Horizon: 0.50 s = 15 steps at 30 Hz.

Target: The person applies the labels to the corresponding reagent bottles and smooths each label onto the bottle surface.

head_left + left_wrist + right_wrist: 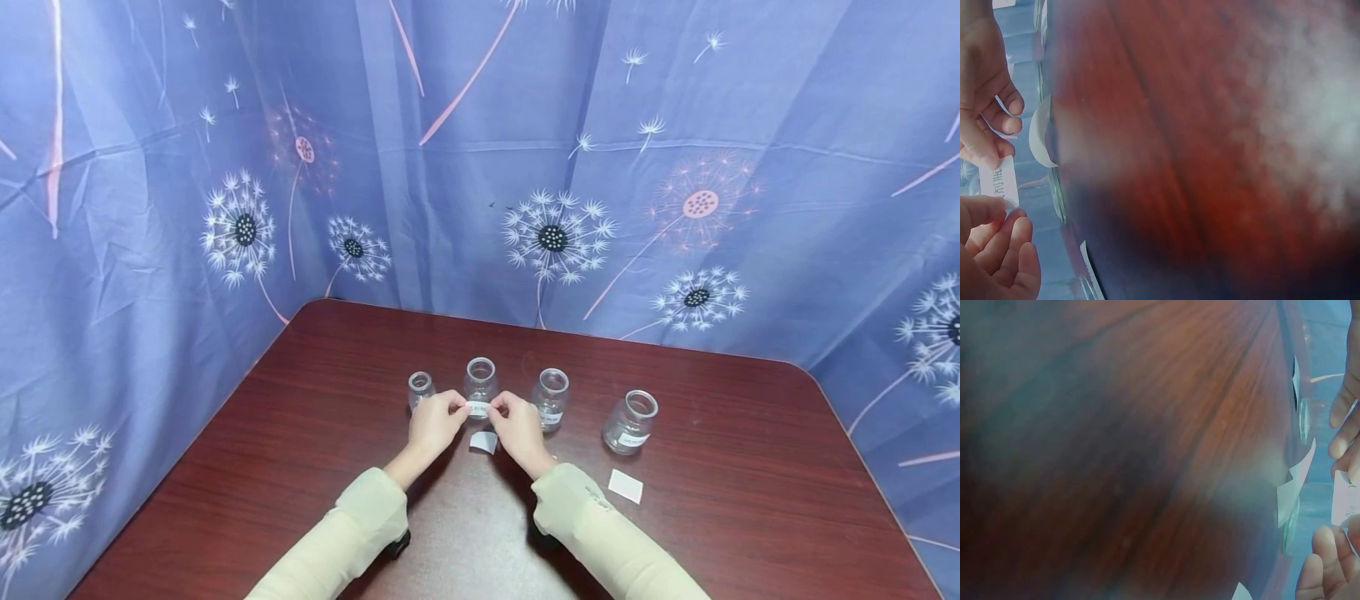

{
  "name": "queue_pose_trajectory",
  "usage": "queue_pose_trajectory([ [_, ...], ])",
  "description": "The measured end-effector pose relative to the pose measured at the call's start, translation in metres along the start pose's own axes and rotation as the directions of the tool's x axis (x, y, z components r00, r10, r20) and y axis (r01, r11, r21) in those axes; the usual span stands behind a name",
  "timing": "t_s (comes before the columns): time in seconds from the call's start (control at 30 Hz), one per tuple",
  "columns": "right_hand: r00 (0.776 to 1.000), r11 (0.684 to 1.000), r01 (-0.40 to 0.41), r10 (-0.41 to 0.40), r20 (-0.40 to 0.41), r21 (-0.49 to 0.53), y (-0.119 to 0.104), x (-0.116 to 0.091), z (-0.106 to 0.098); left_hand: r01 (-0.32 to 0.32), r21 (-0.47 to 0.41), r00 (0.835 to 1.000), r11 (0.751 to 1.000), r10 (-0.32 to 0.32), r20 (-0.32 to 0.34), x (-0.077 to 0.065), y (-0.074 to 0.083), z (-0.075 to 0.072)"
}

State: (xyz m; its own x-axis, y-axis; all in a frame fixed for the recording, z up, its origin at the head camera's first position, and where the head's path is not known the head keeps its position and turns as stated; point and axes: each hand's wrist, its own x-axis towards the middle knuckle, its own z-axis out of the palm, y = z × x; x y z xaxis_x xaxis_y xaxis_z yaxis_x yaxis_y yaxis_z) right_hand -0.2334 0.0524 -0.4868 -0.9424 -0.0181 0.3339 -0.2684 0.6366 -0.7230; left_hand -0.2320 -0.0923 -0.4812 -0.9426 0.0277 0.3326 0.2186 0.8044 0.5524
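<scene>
A small white label with printed characters stretches between my two hands, in front of a clear glass jar. Its left end is pinched between the thumb and finger of my left hand. My right hand pinches the other end. Both wrist views show the label held upright between the fingertips; whether it touches the glass cannot be told. On the table just below lies a curled piece of white paper. Part of a smaller glass jar is hidden behind my left hand.
To the right stand two more glass jars, one partly behind my right hand and another farther right, each with a white label. A flat white paper piece lies on the dark red wooden table. A blue patterned curtain hangs behind.
</scene>
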Motion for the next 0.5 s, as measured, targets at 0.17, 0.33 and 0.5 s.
queue_pose_trajectory([
  [0.17,1.0,1.0,0.005,-0.005,-0.013,-0.014,0.0006,0.001,0.0017,0.005,0.031,1.0,0.999,-0.005,-0.005,0.001,0.002,-0.0002],
  [0.33,1.0,1.0,0.015,-0.015,-0.021,-0.014,0.0004,0.0007,0.0022,0.009,0.054,1.0,0.998,-0.008,-0.017,0.0015,0.0018,0.001],
  [0.5,0.999,0.999,0.037,-0.038,-0.034,-0.017,0.0003,-0.0003,0.0012,0.01,0.069,1.0,0.998,-0.009,-0.024,0.0018,0.0011,0.0024],
])
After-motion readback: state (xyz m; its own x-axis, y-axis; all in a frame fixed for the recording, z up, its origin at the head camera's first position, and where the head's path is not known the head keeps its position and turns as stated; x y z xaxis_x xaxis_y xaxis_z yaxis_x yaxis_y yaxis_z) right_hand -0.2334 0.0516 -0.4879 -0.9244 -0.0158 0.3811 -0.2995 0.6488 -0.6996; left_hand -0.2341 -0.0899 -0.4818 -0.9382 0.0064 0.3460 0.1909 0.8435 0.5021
